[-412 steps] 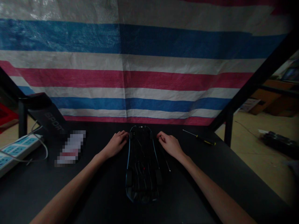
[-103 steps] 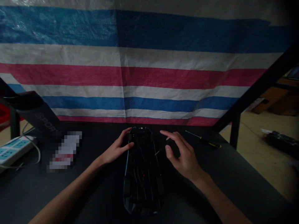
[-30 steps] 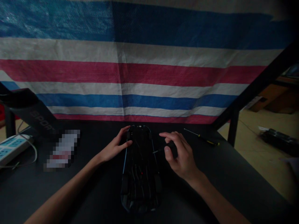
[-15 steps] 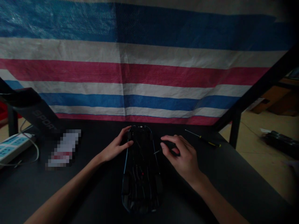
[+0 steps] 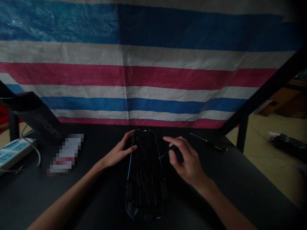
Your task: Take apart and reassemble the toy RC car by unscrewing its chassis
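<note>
A black toy car chassis with thin blue edge lines lies lengthwise on the dark table, underside up. My left hand grips its far left corner with thumb and fingers. My right hand is closed round the dark handle of a small screwdriver. The screwdriver's thin shaft points left onto the chassis' right edge. The index finger is stretched out above the handle.
A second screwdriver with a yellow-black handle lies at the table's far right. At the left are a blurred pale packet, a dark box lettered SPORT and a white power strip. A striped tarp hangs behind.
Over the last second my right fingers have shifted on the screwdriver handle, the index finger curling down and lifting again. My left hand and the chassis have stayed put.
</note>
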Motion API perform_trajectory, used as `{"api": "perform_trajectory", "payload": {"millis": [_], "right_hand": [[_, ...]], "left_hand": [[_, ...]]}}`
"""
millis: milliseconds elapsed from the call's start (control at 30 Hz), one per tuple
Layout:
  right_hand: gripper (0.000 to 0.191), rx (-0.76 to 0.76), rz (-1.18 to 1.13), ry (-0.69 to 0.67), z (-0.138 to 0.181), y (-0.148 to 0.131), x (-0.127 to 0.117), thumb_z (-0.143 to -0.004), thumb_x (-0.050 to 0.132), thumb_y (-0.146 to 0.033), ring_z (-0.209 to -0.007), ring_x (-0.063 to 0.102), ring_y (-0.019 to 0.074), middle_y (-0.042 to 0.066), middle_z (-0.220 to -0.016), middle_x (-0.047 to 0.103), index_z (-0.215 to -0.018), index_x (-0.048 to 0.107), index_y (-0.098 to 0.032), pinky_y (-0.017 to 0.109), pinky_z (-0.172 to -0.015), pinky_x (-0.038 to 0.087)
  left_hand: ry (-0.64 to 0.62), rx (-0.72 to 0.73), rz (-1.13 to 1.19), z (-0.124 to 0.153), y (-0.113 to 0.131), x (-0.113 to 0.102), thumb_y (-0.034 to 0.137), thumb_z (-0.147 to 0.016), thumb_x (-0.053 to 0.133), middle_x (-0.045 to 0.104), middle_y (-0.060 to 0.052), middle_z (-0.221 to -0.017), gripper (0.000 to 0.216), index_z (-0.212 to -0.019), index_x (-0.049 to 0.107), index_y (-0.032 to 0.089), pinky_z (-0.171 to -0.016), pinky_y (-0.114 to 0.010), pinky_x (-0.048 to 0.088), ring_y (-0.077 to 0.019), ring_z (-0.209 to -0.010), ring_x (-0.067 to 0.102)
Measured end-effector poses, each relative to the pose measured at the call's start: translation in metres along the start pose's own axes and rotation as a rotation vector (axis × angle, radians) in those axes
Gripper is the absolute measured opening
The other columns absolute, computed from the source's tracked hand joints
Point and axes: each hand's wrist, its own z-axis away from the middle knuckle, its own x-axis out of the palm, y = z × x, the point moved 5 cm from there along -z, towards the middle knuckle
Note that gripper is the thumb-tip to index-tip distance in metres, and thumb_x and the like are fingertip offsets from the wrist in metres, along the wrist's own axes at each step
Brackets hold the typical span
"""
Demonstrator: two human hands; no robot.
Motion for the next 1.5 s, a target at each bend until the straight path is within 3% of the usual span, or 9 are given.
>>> {"api": "perform_trajectory", "payload": {"millis": [300,467,633,767,933,1033,1167,1333,1500], "right_hand": [[0.036,0.036,-0.024,0.055,0.005,0.003,0.004,-0.101,0.058,-0.019,-0.096,0.068,0.0225,0.005,-0.103,0.07,-0.136,0.053,-0.025,0.043,-0.092,0.056],[0.028,0.071,0.025,0.05,-0.001,0.0,-0.003,-0.101,0.062,-0.02,-0.065,0.058,0.016,-0.001,-0.087,0.069,-0.128,0.063,-0.028,0.036,-0.075,0.053],[0.032,0.046,-0.001,0.025,-0.004,-0.003,-0.006,-0.104,0.053,-0.019,-0.097,0.069,0.0213,0.005,-0.12,0.075,-0.134,0.06,-0.027,0.042,-0.095,0.051],[0.022,0.1,0.022,0.059,-0.004,0.0,-0.01,-0.102,0.06,-0.02,-0.069,0.06,0.0154,-0.001,-0.096,0.075,-0.121,0.067,-0.029,0.036,-0.079,0.049],[0.028,0.113,-0.023,0.044,-0.003,0.001,-0.008,-0.103,0.053,-0.02,-0.09,0.067,0.0201,0.005,-0.111,0.075,-0.129,0.063,-0.025,0.037,-0.084,0.051],[0.021,0.139,0.004,0.064,-0.002,0.001,-0.008,-0.102,0.059,-0.02,-0.069,0.061,0.0156,0.0,-0.1,0.076,-0.119,0.067,-0.027,0.035,-0.076,0.049],[0.024,0.1,0.014,0.058,-0.002,-0.003,-0.008,-0.101,0.055,-0.019,-0.082,0.066,0.0188,0.002,-0.103,0.076,-0.122,0.066,-0.026,0.039,-0.087,0.05],[0.016,0.109,0.008,0.054,-0.004,-0.002,-0.01,-0.101,0.062,-0.02,-0.059,0.057,0.0127,-0.003,-0.087,0.075,-0.113,0.069,-0.028,0.036,-0.081,0.05],[0.02,0.075,0.021,0.035,-0.004,-0.002,-0.009,-0.1,0.058,-0.02,-0.082,0.068,0.0185,0.002,-0.103,0.077,-0.118,0.067,-0.026,0.038,-0.087,0.05]], "left_hand": [[0.0,0.003,0.011,0.0,0.003,0.001,0.047,-0.102,0.061,0.041,-0.009,-0.169,0.07,-0.162,0.028,0.032,-0.131,-0.057,0.025,-0.0325,-0.156,0.038],[0.003,0.014,-0.01,0.001,0.0,0.0,0.048,-0.103,0.06,0.041,-0.01,-0.168,0.07,-0.163,0.027,0.031,-0.132,-0.055,0.025,-0.0309,-0.156,0.038],[-0.005,0.006,-0.012,0.001,-0.001,0.0,0.048,-0.103,0.06,0.039,-0.009,-0.169,0.071,-0.163,0.026,0.032,-0.132,-0.055,0.025,-0.0313,-0.157,0.037],[0.003,0.009,-0.02,0.0,-0.001,0.0,0.048,-0.103,0.06,0.04,-0.008,-0.17,0.07,-0.163,0.027,0.032,-0.132,-0.055,0.023,-0.032,-0.158,0.034],[0.006,-0.006,-0.016,0.0,-0.001,0.0,0.049,-0.102,0.061,0.041,-0.008,-0.169,0.071,-0.163,0.028,0.033,-0.132,-0.056,0.023,-0.033,-0.158,0.035],[0.015,-0.017,-0.024,0.0,-0.001,-0.001,0.049,-0.102,0.061,0.04,-0.009,-0.169,0.071,-0.163,0.028,0.032,-0.132,-0.055,0.023,-0.0332,-0.158,0.034],[0.003,-0.015,-0.018,0.0,-0.001,0.0,0.049,-0.102,0.061,0.04,-0.01,-0.169,0.072,-0.163,0.027,0.03,-0.132,-0.054,0.023,-0.032,-0.158,0.034],[0.006,-0.01,-0.012,0.0,-0.001,0.0,0.049,-0.102,0.06,0.041,-0.01,-0.169,0.071,-0.163,0.027,0.031,-0.132,-0.056,0.023,-0.0329,-0.158,0.034],[-0.004,-0.006,-0.02,0.0,-0.001,0.0,0.049,-0.103,0.06,0.038,-0.01,-0.17,0.071,-0.163,0.026,0.031,-0.132,-0.058,0.021,-0.0328,-0.159,0.032]]}}
